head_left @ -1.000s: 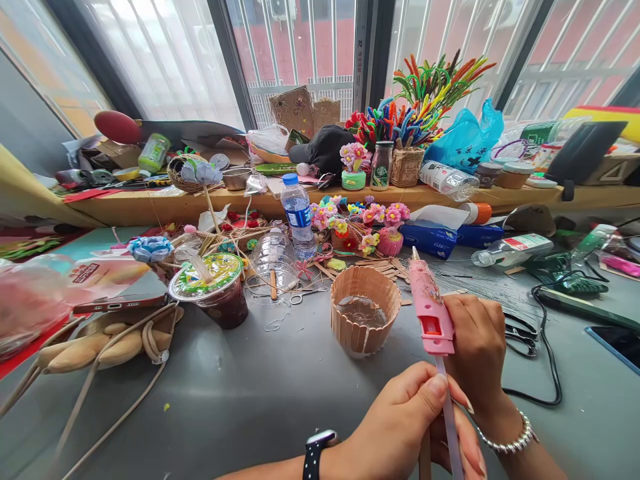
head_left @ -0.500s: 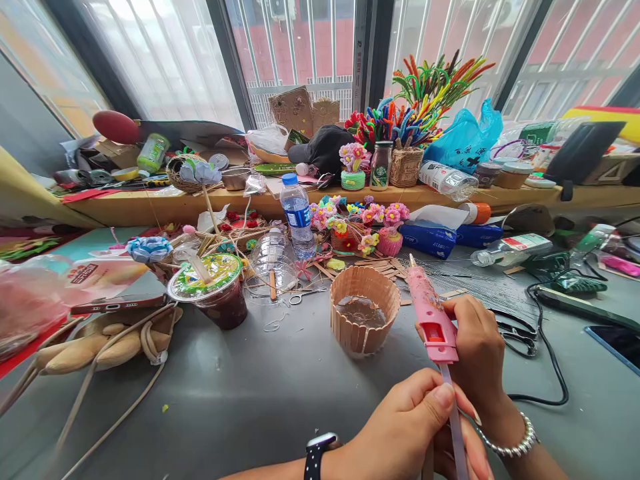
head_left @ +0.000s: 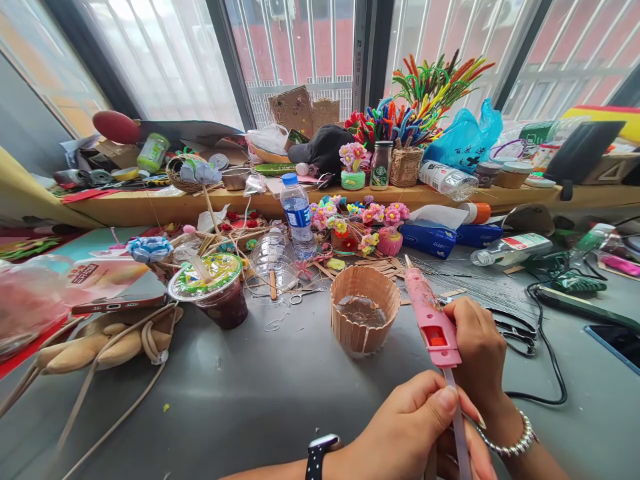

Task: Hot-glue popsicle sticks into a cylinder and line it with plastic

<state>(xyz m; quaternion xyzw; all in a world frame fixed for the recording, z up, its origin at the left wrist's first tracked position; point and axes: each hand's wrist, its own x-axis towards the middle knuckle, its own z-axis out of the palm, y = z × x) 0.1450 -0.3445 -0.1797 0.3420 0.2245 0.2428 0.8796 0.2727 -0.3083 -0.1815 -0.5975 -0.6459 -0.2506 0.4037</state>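
Observation:
My right hand is wrapped round a pink hot glue gun, its nozzle pointing up and away from me. A long translucent glue stick sticks out of the gun's rear end. My left hand pinches that stick between thumb and fingers, just behind the gun. Left of the nozzle stands a round basket of upright wooden strips, with a clear plastic base showing inside. Neither hand touches the basket.
A lidded drink cup and a water bottle stand left of the basket. Small scissors lie between. Black-handled pliers and a black cable lie right of my right hand. Flowers and wooden strips lie behind.
The glue gun's nozzle has tipped slightly left and its rear end has shifted slightly right and down. My left hand still pinches the stick; the basket has not moved.

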